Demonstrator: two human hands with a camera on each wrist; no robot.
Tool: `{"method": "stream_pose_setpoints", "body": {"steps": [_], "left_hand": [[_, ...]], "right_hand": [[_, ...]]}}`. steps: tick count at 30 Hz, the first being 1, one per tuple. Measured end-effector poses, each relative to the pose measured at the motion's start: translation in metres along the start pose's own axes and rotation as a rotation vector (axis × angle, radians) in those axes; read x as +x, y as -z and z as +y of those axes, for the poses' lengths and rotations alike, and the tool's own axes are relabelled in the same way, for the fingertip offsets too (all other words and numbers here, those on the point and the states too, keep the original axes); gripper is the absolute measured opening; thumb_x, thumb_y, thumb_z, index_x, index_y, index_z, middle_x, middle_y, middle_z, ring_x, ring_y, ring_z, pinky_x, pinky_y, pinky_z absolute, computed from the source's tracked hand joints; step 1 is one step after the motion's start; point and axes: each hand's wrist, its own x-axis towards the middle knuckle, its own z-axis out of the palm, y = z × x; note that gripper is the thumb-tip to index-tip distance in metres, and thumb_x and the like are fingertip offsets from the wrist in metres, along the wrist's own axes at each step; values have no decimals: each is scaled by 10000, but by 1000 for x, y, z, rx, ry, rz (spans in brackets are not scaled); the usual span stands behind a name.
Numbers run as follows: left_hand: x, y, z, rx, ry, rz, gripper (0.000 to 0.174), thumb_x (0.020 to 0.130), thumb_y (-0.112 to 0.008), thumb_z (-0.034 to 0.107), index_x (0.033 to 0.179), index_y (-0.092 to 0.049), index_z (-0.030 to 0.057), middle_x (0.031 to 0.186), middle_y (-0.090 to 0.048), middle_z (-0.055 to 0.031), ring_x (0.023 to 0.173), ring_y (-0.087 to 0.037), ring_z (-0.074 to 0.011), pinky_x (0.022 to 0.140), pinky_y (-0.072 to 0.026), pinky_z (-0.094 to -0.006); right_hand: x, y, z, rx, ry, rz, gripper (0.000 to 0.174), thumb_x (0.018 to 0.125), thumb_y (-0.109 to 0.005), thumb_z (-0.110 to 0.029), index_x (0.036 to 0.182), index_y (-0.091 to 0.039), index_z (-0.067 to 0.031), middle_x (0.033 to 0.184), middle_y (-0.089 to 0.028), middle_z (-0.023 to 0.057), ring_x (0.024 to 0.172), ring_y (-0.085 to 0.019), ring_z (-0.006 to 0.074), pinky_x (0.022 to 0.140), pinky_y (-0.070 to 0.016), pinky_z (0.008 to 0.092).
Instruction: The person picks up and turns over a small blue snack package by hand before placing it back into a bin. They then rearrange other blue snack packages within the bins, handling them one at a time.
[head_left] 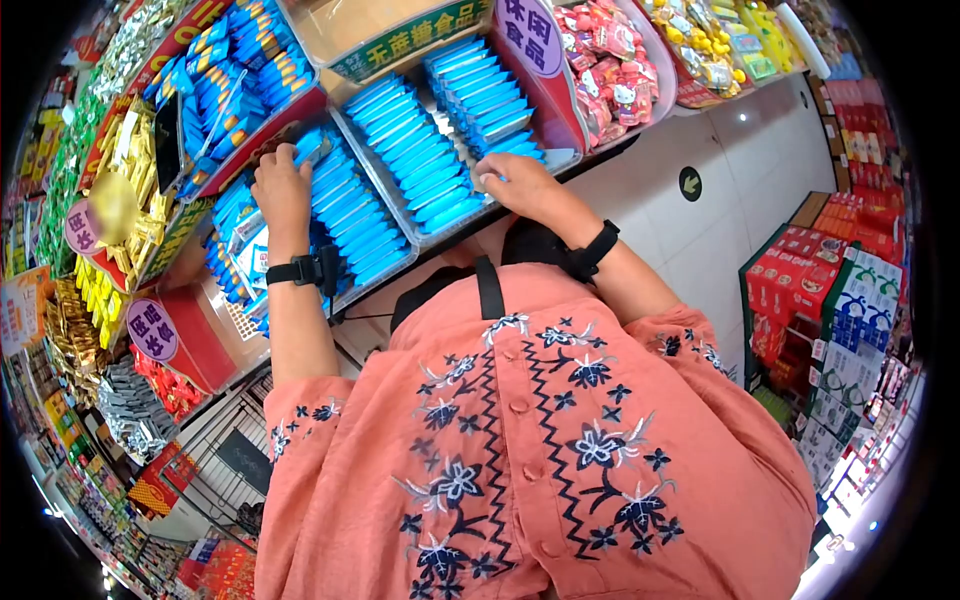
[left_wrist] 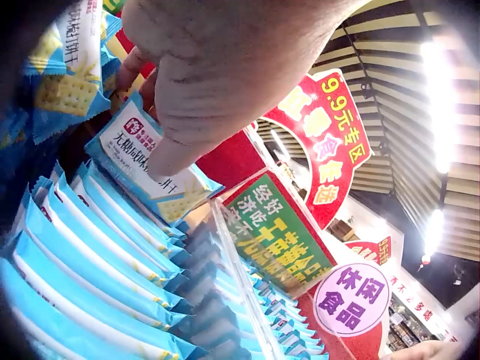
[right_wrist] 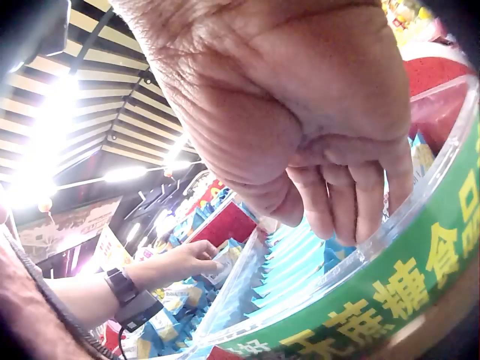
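In the left wrist view, my left hand (left_wrist: 217, 82) pinches a blue-and-white biscuit packet (left_wrist: 142, 161), thumb across its front, at the back end of a row of upright blue packets (left_wrist: 90, 247). From the head view, that left hand (head_left: 284, 195) is over the back of the left row (head_left: 350, 205). My right hand (head_left: 530, 188) is at the right side of the clear divided bin, by the middle row (head_left: 415, 150). In the right wrist view, the right hand's (right_wrist: 300, 112) fingers hang loosely bent over packets (right_wrist: 289, 262) inside the rim; I see nothing held.
Clear plastic walls (head_left: 375, 180) divide the rows. Pink packets (head_left: 610, 75) fill a bin at the right, and more blue packets (head_left: 235, 90) lie at the upper left. Stacked red boxes (head_left: 790, 270) stand on the floor at the right. A shopping cart (head_left: 235, 450) is at the lower left.
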Motion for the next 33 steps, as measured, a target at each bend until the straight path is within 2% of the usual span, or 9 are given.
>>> {"method": "stream_pose_setpoints", "body": {"steps": [3, 10, 14, 17, 18, 22, 25, 31, 33], "left_hand": [[-4, 1, 1, 27, -23, 13, 314, 850, -744, 223, 1133, -634, 145, 1050, -650, -130, 1020, -640, -358, 834, -514, -512], [-28, 10, 15, 4, -67, -72, 245, 908, -676, 241, 1086, -621, 82, 926, -724, -164, 889, -679, -398, 776, -520, -532], [-48, 48, 46, -199, 263, -88, 332, 991, -618, 286, 1170, -585, 9, 946, -706, -242, 874, -677, -446, 807, -541, -495], [-56, 37, 35, -582, 329, 34, 362, 1018, -583, 303, 1201, -573, -9, 886, -692, -193, 796, -694, -322, 688, -565, -403], [-56, 50, 55, -846, 464, -20, 377, 1033, -555, 324, 1208, -576, -9, 853, -665, -114, 690, -658, -176, 544, -521, -290], [-58, 79, 120, -1121, 560, -263, 425, 1017, -586, 398, 1199, -630, 16, 816, -624, -34, 563, -536, -76, 488, -431, -220], [-58, 71, 152, -1279, 502, -383, 380, 1014, -613, 331, 1251, -609, 33, 879, -662, -30, 584, -586, -80, 470, -428, -212], [-56, 78, 206, -1346, 355, -455, 418, 1001, -660, 253, 1354, -572, 45, 921, -630, -1, 660, -591, -67, 521, -398, -190], [-56, 81, 219, -1301, 307, -488, 418, 1005, -650, 253, 1372, -580, 66, 916, -611, 14, 726, -577, -56, 560, -395, -193]], "right_hand": [[2, 2, -6, 9, -31, -62, 289, 936, -585, -229, 1104, -681, -15, 1019, -711, 199, 968, -689, 334, 862, -526, 406], [14, 13, -10, 25, 30, -78, 273, 909, -550, -217, 1044, -685, -22, 990, -706, 224, 930, -675, 394, 823, -529, 462], [12, 24, -3, 66, 89, -81, 278, 911, -547, -220, 1043, -687, -18, 993, -707, 222, 931, -676, 393, 821, -530, 462], [6, 32, 6, 82, 85, -108, 289, 913, -550, -224, 1060, -690, -18, 983, -710, 219, 925, -678, 395, 819, -532, 460], [4, 34, 12, 72, 87, -121, 292, 913, -553, -225, 1067, -690, -18, 978, -711, 218, 923, -678, 397, 819, -533, 457], [-1, 45, 21, 91, 93, -110, 298, 918, -558, -220, 1097, -695, -25, 957, -711, 218, 911, -689, 379, 814, -540, 432], [-2, 63, 20, 141, -78, -207, 341, 982, -568, -269, 1196, -661, -20, 1056, -721, 164, 991, -693, 245, 851, -526, 355], [-12, 100, 0, 765, -202, -196, 500, 1024, -572, -352, 1353, -542, 23, 1265, -664, 165, 1093, -674, 227, 927, -527, 359], [-15, 108, -2, 860, -171, -205, 518, 1017, -602, -377, 1346, -549, 20, 1197, -671, 138, 1065, -672, 210, 902, -541, 341]]}}
